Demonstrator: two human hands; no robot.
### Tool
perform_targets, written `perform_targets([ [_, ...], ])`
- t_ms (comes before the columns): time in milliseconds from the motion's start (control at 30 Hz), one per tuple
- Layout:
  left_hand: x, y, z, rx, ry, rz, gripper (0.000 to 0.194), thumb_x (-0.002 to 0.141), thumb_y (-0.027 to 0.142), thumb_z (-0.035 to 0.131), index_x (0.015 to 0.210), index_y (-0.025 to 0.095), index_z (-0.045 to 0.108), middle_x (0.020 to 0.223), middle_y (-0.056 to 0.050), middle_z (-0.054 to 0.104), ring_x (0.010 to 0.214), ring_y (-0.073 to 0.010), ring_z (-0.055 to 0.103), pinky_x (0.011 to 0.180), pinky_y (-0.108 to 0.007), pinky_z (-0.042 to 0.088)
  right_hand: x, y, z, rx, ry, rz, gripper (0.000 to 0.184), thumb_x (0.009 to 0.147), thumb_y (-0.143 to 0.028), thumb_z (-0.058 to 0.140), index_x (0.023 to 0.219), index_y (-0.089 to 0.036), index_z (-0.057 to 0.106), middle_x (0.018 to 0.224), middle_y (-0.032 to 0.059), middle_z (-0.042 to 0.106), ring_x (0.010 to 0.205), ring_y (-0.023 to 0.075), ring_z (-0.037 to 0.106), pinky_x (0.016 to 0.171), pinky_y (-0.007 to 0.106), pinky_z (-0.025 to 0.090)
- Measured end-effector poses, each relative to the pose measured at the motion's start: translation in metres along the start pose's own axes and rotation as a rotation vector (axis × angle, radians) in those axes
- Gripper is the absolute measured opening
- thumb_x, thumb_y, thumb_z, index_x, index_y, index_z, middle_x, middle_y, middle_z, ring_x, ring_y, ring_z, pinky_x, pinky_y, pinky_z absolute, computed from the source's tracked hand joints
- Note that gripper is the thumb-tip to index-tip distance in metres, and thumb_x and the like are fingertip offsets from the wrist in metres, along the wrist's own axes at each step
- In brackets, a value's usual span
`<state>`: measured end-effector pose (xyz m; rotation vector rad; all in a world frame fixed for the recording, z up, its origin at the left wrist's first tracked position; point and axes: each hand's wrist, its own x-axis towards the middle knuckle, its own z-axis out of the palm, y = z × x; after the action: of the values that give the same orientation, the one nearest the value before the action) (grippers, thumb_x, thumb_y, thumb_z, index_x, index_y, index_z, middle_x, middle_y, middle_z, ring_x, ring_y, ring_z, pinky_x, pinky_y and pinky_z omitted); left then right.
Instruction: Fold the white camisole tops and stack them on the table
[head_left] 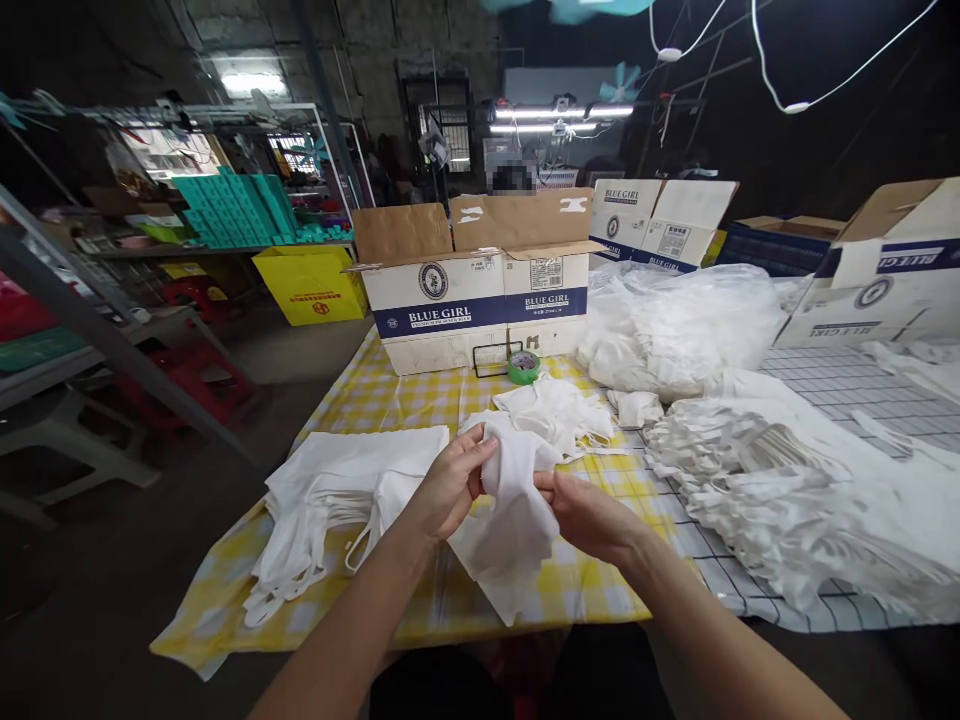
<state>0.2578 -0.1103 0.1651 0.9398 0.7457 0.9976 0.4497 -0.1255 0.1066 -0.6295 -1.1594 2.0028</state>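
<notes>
Between my two hands hangs a piece of white cloth (517, 500), draped over the near part of the table. My left hand (454, 480) grips its upper left side, thumb on top. At the right side, my right hand (589, 512) pinches the cloth's edge. To the left lies a neat stack of folded white cloth pieces (360, 465) with straps hanging from it. Just beyond my hands is a loose heap of white strapped pieces (555, 410). On the right spreads a large pile of white cloth pieces (765, 480), bunched in layers.
An open "Blue Girl" carton (480, 310) stands at the back of the yellow checked tablecloth (600, 590), with a green tape roll (523, 367) before it. A clear plastic bag of white pieces (675, 320) sits right of it. Another carton (885, 270) stands far right.
</notes>
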Motion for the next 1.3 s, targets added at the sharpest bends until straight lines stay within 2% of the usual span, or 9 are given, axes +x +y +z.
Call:
perform_targets([
  [100,-0.006,0.003,0.002,0.134,0.036,0.015,0.028,0.079,0.037,0.058,0.102,0.02,0.056,0.08,0.0,0.059,0.064,-0.009,0.052,0.059,-0.019,0.043,0.006,-0.007,0.001,0.23,0.163,-0.067,0.021,0.078,-0.035,0.065,0.092,-0.019,0.062,0.083,0.0003,0.062,0.069,0.0097,0.055,0.065,0.021,0.042],
  [233,-0.012,0.007,-0.006,0.46,0.017,0.027,0.027,0.083,0.04,0.051,0.1,0.019,0.055,0.076,-0.001,0.059,0.065,-0.013,0.055,0.06,-0.024,0.044,-0.002,-0.037,0.006,0.163,0.247,-0.126,0.017,0.073,-0.031,0.07,0.082,-0.019,0.061,0.068,-0.0032,0.057,0.055,0.0069,0.049,0.052,0.018,0.037],
  [400,-0.014,0.023,0.004,0.906,0.187,0.388,0.028,0.082,0.035,0.054,0.107,0.024,0.053,0.103,-0.005,0.059,0.096,-0.0195,0.055,0.082,-0.032,0.042,-0.011,-0.064,0.022,-0.149,0.188,-0.118,0.021,0.074,-0.037,0.068,0.077,-0.019,0.057,0.067,-0.0032,0.053,0.054,0.0079,0.044,0.049,0.02,0.032],
  [567,-0.006,0.041,0.033,0.624,-0.305,0.243,0.036,0.081,0.038,0.055,0.115,0.024,0.054,0.112,-0.006,0.058,0.108,-0.0208,0.051,0.088,-0.031,0.04,-0.008,-0.079,0.035,-0.35,0.051,-0.148,0.026,0.075,-0.042,0.066,0.074,-0.017,0.058,0.067,-0.0031,0.049,0.057,0.0077,0.04,0.052,0.021,0.03],
  [800,0.018,0.047,0.037,0.564,-0.532,-0.079,0.03,0.069,0.043,0.068,0.065,0.014,0.064,0.055,0.001,0.05,0.046,-0.0076,0.04,0.045,-0.022,0.028,-0.023,-0.099,0.028,-0.48,-0.026,-0.037,0.031,0.075,-0.043,0.065,0.085,-0.015,0.058,0.06,-0.0038,0.048,0.049,0.0059,0.036,0.044,0.019,0.025],
  [933,0.019,0.059,0.022,0.484,-0.411,-0.028,0.031,0.065,0.043,0.07,0.058,0.013,0.064,0.05,0.0,0.051,0.041,-0.0071,0.04,0.039,-0.021,0.024,-0.041,-0.105,0.006,-0.556,-0.168,0.078,0.042,0.07,-0.042,0.069,0.099,-0.014,0.059,0.076,0.0005,0.059,0.063,0.0105,0.05,0.054,0.02,0.037],
  [1033,0.013,0.069,0.005,0.345,-0.211,0.132,0.031,0.055,0.044,0.075,0.058,0.015,0.065,0.053,-0.002,0.057,0.045,-0.0106,0.049,0.041,-0.021,0.034,-0.056,-0.104,-0.02,-0.657,-0.21,0.106,0.033,0.072,-0.043,0.067,0.082,-0.011,0.063,0.07,-0.0002,0.056,0.064,0.0108,0.048,0.057,0.022,0.036],
  [1167,0.0,0.079,-0.017,0.369,-0.124,0.27,0.034,0.051,0.049,0.075,0.056,0.016,0.065,0.053,-0.001,0.058,0.046,-0.0121,0.05,0.042,-0.022,0.036,-0.075,-0.104,-0.049,-0.663,-0.068,-0.017,0.031,0.078,-0.041,0.061,0.067,-0.013,0.059,0.058,-0.0028,0.046,0.054,0.008,0.039,0.051,0.022,0.03],
  [1300,-0.012,0.088,-0.029,0.765,-0.139,0.253,0.025,0.06,0.038,0.074,0.068,0.015,0.069,0.058,0.0,0.059,0.049,-0.0108,0.048,0.045,-0.02,0.034,-0.092,-0.116,-0.06,-0.65,0.055,-0.163,0.031,0.077,-0.043,0.062,0.063,-0.016,0.057,0.057,-0.0019,0.046,0.053,0.0101,0.042,0.051,0.024,0.033],
])
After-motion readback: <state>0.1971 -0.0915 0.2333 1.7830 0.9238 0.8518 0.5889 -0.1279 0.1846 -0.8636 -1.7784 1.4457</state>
